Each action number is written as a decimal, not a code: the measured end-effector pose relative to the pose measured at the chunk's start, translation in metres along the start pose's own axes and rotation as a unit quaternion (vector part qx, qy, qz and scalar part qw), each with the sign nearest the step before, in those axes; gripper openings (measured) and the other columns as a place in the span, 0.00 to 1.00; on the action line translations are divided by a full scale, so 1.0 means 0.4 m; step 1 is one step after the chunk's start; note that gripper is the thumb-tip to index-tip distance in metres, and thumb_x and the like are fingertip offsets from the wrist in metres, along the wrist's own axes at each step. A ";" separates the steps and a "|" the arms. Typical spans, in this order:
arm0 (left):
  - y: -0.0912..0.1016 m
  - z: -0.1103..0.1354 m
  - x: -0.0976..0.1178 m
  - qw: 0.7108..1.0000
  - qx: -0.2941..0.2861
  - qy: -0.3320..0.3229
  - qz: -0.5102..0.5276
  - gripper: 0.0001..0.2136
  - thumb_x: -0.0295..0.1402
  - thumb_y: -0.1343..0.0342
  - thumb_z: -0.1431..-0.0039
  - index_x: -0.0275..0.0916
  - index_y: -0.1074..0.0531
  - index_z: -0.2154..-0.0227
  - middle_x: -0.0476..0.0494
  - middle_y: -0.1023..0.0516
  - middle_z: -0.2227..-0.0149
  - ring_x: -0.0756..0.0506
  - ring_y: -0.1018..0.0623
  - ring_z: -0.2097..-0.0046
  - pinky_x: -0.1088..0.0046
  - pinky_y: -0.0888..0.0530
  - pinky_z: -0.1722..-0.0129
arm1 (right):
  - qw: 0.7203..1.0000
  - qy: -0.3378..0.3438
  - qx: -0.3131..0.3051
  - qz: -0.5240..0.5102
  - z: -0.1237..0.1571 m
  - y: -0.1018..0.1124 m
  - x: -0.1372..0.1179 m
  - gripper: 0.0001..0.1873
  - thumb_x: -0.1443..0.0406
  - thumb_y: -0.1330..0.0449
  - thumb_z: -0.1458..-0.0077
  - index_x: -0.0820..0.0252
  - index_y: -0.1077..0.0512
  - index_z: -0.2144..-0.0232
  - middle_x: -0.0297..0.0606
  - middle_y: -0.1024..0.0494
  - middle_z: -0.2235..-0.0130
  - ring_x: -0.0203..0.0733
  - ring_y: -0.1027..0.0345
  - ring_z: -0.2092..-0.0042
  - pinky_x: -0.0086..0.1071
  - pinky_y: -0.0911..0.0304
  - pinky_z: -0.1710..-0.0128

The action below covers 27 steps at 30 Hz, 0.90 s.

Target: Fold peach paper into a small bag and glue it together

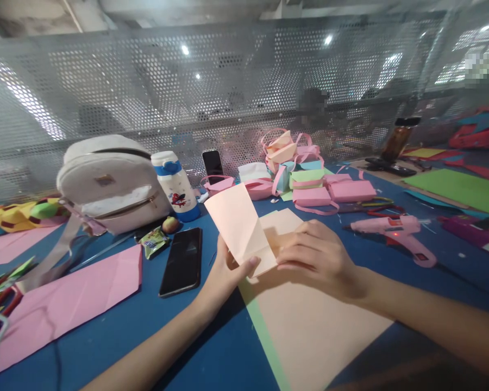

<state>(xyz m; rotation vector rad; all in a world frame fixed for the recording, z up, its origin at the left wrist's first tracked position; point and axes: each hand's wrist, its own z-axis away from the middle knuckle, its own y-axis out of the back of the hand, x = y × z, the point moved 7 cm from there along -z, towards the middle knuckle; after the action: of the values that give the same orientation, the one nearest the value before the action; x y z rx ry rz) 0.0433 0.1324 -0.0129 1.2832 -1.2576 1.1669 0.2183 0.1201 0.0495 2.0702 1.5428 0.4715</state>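
Note:
A folded piece of peach paper (237, 220) stands tilted between my two hands, above the table. My left hand (233, 266) grips its lower left part, thumb on the front face and fingers behind. My right hand (315, 255) pinches the paper's right side, fingers bent together; part of the folded paper there is hidden behind them. Below lies a large peach sheet (321, 326), with a green sheet (264, 339) showing along its left edge.
At right rests a pink glue gun (405, 231), its red light lit. Several small paper bags (309, 195) stand at the back. A black phone (182, 260), white bottle (177, 187), white backpack (110, 187) and pink sheet (77, 293) occupy the left. Behind rises a perforated metal screen (236, 81).

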 end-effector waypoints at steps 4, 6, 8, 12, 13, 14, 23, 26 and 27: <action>0.001 0.001 -0.001 1.000 0.007 -0.003 0.000 0.32 0.42 0.35 0.49 0.43 0.41 0.43 0.38 0.30 0.42 0.30 0.33 0.38 0.55 0.26 0.46 | 1.000 -0.001 0.000 0.003 0.000 0.000 0.000 0.03 0.66 0.37 0.40 0.60 0.25 0.67 0.34 0.23 0.70 0.40 0.38 0.66 0.36 0.44 0.62; 0.000 0.001 -0.003 1.000 0.004 -0.004 0.003 0.31 0.41 0.35 0.49 0.43 0.41 0.44 0.38 0.29 0.44 0.30 0.33 0.38 0.54 0.25 0.47 | 1.000 0.000 -0.002 0.006 0.000 -0.002 0.000 0.03 0.66 0.37 0.39 0.59 0.25 0.67 0.34 0.23 0.70 0.40 0.38 0.66 0.36 0.44 0.62; 0.000 0.001 -0.003 1.000 0.002 -0.006 0.008 0.31 0.41 0.35 0.49 0.43 0.41 0.44 0.38 0.29 0.44 0.30 0.32 0.39 0.53 0.25 0.48 | 1.000 -0.001 -0.006 0.009 0.000 -0.004 0.000 0.03 0.66 0.38 0.39 0.59 0.25 0.66 0.34 0.23 0.70 0.40 0.38 0.66 0.36 0.44 0.62; 0.000 0.001 -0.005 1.000 0.000 -0.002 0.007 0.32 0.41 0.35 0.49 0.42 0.41 0.44 0.37 0.29 0.44 0.29 0.32 0.40 0.53 0.24 0.48 | 1.000 0.004 -0.004 0.018 0.000 -0.005 -0.002 0.03 0.66 0.37 0.39 0.58 0.24 0.66 0.35 0.23 0.71 0.40 0.38 0.65 0.36 0.44 0.63; 0.000 0.001 -0.006 1.000 -0.001 -0.001 0.004 0.32 0.41 0.35 0.49 0.42 0.41 0.44 0.37 0.29 0.43 0.29 0.32 0.39 0.53 0.25 0.48 | 1.000 0.006 -0.002 0.018 0.000 -0.004 -0.002 0.03 0.66 0.37 0.39 0.59 0.24 0.66 0.35 0.23 0.71 0.40 0.37 0.65 0.36 0.44 0.63; 0.000 0.000 -0.007 1.000 -0.003 -0.002 0.000 0.32 0.42 0.35 0.49 0.43 0.42 0.44 0.37 0.29 0.43 0.29 0.32 0.39 0.52 0.25 0.47 | 1.000 0.007 -0.001 0.018 0.000 -0.003 -0.003 0.03 0.66 0.37 0.40 0.59 0.24 0.66 0.35 0.23 0.71 0.41 0.37 0.65 0.36 0.44 0.63; 0.003 -0.009 -0.020 1.000 -0.011 -0.023 -0.012 0.33 0.43 0.35 0.48 0.43 0.43 0.43 0.37 0.31 0.43 0.30 0.33 0.38 0.53 0.26 0.46 | 1.000 0.005 0.007 0.018 -0.002 -0.001 -0.006 0.04 0.65 0.38 0.38 0.58 0.24 0.67 0.35 0.22 0.71 0.40 0.36 0.65 0.36 0.43 0.63; 0.003 -0.009 -0.021 0.999 -0.010 -0.028 -0.011 0.34 0.43 0.35 0.49 0.43 0.44 0.42 0.37 0.30 0.43 0.29 0.33 0.38 0.53 0.26 0.46 | 1.000 0.003 0.004 0.018 0.000 -0.002 -0.006 0.04 0.65 0.38 0.38 0.57 0.24 0.67 0.35 0.22 0.70 0.40 0.36 0.65 0.36 0.43 0.63; 0.003 -0.009 -0.020 0.999 -0.008 -0.029 -0.012 0.34 0.43 0.35 0.49 0.43 0.44 0.42 0.37 0.30 0.43 0.29 0.34 0.38 0.53 0.26 0.46 | 1.000 0.002 0.004 0.018 0.000 -0.002 -0.005 0.04 0.65 0.38 0.38 0.57 0.24 0.67 0.35 0.22 0.70 0.41 0.36 0.64 0.36 0.43 0.62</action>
<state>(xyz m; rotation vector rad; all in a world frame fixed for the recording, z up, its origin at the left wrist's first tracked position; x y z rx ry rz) 0.0420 0.1366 -0.0206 1.3240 -1.2883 1.1080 0.2172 0.1185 0.0490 2.1079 1.5141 0.4826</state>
